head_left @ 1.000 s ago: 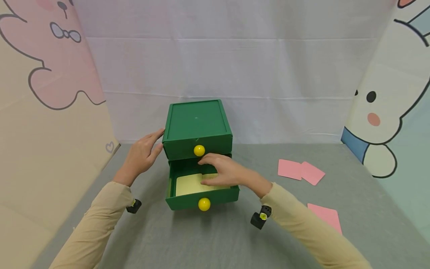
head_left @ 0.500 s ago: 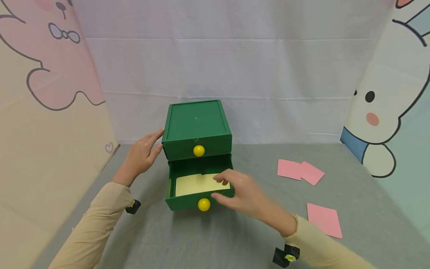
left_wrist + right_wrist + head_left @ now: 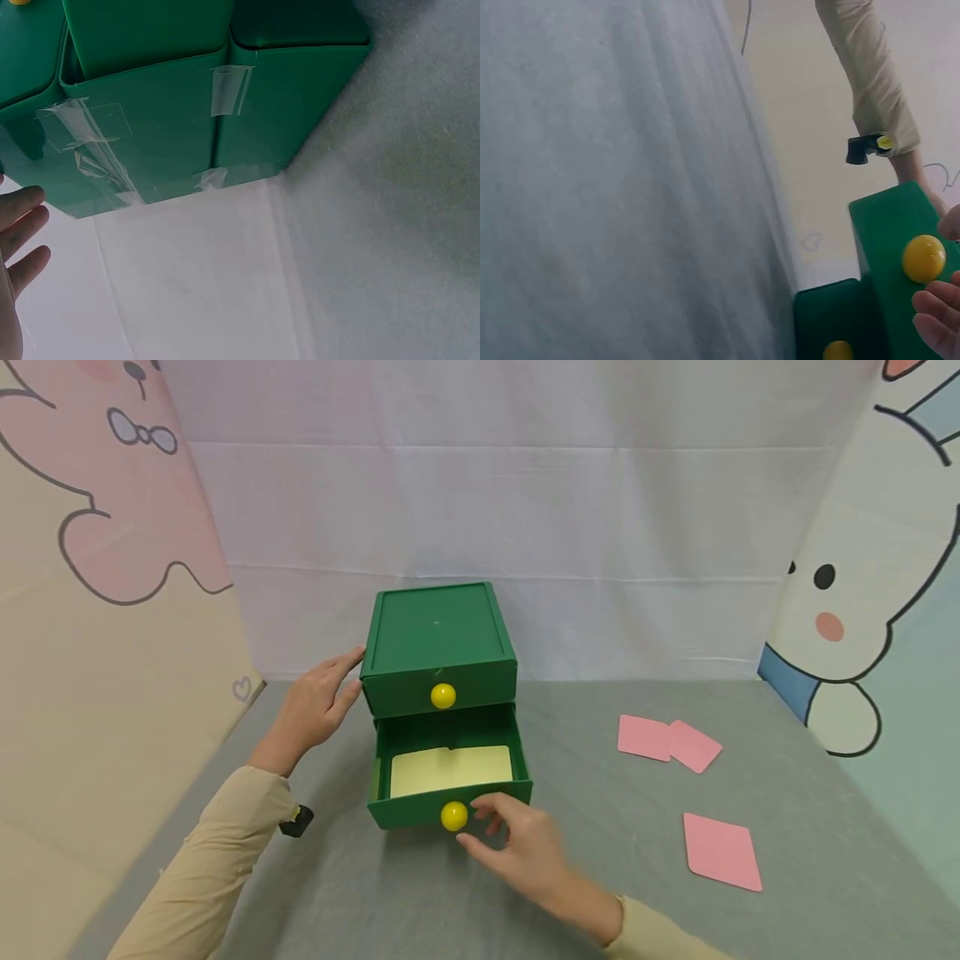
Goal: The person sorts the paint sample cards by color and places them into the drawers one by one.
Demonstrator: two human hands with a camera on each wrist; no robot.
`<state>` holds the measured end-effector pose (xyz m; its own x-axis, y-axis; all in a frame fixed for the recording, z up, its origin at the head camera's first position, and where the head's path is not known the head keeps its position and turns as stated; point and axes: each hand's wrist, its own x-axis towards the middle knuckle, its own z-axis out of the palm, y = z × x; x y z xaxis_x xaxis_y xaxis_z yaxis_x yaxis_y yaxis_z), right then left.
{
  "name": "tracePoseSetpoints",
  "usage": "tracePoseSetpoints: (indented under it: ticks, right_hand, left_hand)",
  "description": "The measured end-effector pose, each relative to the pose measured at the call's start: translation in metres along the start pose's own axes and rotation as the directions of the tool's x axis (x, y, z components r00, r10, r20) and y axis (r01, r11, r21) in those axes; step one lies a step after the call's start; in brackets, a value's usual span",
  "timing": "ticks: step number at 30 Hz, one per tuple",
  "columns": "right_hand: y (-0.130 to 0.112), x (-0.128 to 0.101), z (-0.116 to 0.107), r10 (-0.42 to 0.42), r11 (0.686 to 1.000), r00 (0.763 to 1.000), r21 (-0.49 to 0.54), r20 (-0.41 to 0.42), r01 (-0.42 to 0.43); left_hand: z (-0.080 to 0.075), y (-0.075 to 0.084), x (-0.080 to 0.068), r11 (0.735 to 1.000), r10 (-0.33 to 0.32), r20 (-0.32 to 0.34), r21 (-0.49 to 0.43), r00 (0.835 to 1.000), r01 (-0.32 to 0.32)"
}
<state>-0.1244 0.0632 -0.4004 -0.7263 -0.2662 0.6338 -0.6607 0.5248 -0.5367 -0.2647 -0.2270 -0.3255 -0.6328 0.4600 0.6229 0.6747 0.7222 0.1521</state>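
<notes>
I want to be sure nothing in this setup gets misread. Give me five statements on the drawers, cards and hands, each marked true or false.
1. Three pink cards lie on the gray surface. True.
2. The left hand holds a pink card. False: it is at the left side of the green drawer unit.
3. The right hand is beside the yellow knob of the open drawer. True.
4. The open drawer is empty. False: pale yellow paper lies in it.
5. The top drawer is pulled out. False: it is closed.
</notes>
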Motion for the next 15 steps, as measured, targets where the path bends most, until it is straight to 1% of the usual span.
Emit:
tracePoseSetpoints:
  ticks: [4,8,11,15]
  right_hand:
    - [-0.001,-0.003,0.012,0.063,0.998,0.998,0.019,-0.023,-0.063]
    - [-0.002,-0.003,0.018,0.117,0.993,0.993,0.033,-0.035,-0.115]
    - [-0.002,-0.003,0.021,0.126,0.992,0.991,0.015,-0.045,-0.126]
    - [-0.003,-0.003,0.024,0.113,0.994,0.992,-0.004,-0.061,-0.113]
  left_hand:
    - [0.0,0.001,0.0,1.0,-0.005,-0.001,-0.005,1.0,0.005]
    - [0.0,0.001,0.0,1.0,-0.007,0.0,-0.002,1.0,0.007]
    - [-0.001,0.002,0.0,1.0,-0.006,0.002,0.002,1.0,0.006]
    - [-0.002,0.003,0.001,1.0,-0.002,0.001,0.002,1.0,0.002]
